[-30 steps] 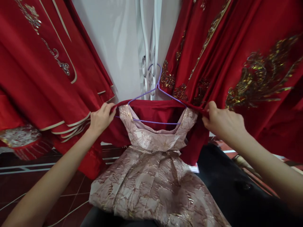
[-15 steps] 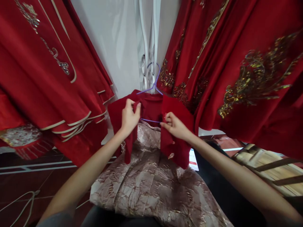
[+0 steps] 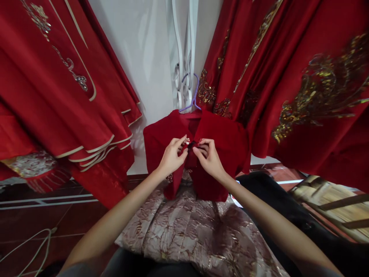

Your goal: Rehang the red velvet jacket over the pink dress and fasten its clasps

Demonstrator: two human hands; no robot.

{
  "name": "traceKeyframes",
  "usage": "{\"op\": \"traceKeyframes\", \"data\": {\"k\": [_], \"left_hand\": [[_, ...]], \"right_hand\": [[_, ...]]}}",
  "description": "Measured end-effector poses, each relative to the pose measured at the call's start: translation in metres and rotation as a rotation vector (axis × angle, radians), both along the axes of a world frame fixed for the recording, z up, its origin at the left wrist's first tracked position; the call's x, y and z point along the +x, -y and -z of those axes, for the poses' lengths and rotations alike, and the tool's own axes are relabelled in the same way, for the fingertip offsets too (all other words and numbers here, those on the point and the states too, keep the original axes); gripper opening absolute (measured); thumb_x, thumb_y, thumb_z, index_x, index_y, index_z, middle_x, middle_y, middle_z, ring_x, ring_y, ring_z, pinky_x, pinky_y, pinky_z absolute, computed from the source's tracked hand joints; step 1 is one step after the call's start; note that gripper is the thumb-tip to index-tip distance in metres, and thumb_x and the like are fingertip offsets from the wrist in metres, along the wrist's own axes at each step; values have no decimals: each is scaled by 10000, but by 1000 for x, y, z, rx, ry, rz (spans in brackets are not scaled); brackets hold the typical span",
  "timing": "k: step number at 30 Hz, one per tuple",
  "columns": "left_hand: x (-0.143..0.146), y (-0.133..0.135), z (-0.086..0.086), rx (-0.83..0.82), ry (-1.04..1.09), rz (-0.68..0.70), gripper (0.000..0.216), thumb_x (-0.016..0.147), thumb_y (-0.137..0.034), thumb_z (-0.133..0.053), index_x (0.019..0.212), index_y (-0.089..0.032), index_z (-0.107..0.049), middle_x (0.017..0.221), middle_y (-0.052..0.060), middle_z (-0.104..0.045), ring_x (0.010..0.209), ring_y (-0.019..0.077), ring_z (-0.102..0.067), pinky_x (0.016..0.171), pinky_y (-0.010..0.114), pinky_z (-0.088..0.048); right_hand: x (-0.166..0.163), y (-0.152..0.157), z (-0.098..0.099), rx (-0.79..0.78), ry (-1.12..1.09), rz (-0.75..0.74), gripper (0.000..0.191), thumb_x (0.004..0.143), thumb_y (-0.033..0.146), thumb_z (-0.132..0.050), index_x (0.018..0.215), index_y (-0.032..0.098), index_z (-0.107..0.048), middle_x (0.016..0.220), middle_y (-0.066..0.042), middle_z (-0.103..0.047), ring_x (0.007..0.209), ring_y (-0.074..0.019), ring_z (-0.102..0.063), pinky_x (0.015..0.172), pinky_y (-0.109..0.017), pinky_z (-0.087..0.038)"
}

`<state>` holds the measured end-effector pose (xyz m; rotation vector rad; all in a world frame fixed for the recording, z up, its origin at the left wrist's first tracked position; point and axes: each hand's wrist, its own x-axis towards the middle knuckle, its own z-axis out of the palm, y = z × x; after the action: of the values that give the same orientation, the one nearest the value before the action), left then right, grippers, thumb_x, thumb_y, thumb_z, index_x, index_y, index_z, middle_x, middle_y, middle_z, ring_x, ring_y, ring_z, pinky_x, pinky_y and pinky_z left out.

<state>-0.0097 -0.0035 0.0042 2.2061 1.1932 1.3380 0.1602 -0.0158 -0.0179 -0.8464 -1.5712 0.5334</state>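
Observation:
A short red velvet jacket [image 3: 227, 142] hangs over a pink and gold brocade dress [image 3: 196, 234] on a purple hanger [image 3: 192, 100], which hooks onto white metal scrollwork [image 3: 184, 57]. My left hand [image 3: 172, 156] pinches the jacket's left front edge at a small jewelled clasp [image 3: 186, 141]. My right hand [image 3: 208, 156] pinches the right front edge. The two hands meet at the middle of the chest, with the front edges drawn together. The dress bodice is hidden under the jacket.
Red embroidered gowns [image 3: 57, 84] hang at the left and red gowns with gold sequins [image 3: 311, 84] at the right. A white wall [image 3: 144, 57] is behind. White cords [image 3: 31, 246] lie on the dark red tiled floor. A wooden surface [image 3: 331, 196] shows at the right.
The hands went from holding the jacket spread wide at the shoulders to drawing its front edges together over the dress. Now both pinch at the clasp in the middle.

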Motion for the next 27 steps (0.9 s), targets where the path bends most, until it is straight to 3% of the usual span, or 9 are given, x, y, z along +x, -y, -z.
{"op": "traceKeyframes", "data": {"k": [5,11,18,22,27], "left_hand": [[8,-1,6,-3,57,36,399,889,-224,-527,1288,-239,-539,1083,66,-619,891,130,-644,810,264,-539],[17,-5,7,-63,214,-33,237,862,-198,-576,1092,-216,-519,1010,58,-682,869,142,-678,790,277,-552],[18,-5,1,-66,154,-5,101,837,-197,-590,921,-206,-536,934,32,-675,778,123,-676,710,240,-553],[17,-2,-7,-50,65,21,90,828,-198,-578,914,-208,-554,907,30,-681,752,125,-666,660,231,-553],[15,0,-17,-54,13,53,93,798,-240,-608,861,-189,-563,787,21,-661,689,120,-644,613,221,-553]], "right_hand": [[7,-15,3,-152,-234,-171,355,886,463,-531,1160,284,-394,1130,-62,-523,952,-166,-627,934,-410,-526],[8,-14,-4,-185,-268,-268,311,843,429,-615,1061,252,-483,1046,-35,-559,916,-161,-656,838,-353,-568],[3,-11,-5,-171,-190,-116,371,803,458,-648,1047,240,-474,1008,-31,-583,817,-160,-671,552,-236,-573],[1,-8,-10,-112,-132,-27,318,808,459,-647,972,223,-512,961,-43,-634,775,-166,-681,554,-246,-571],[3,-6,-15,-47,-50,45,265,824,459,-636,895,207,-600,977,-72,-683,868,-206,-685,676,-314,-600]]}}
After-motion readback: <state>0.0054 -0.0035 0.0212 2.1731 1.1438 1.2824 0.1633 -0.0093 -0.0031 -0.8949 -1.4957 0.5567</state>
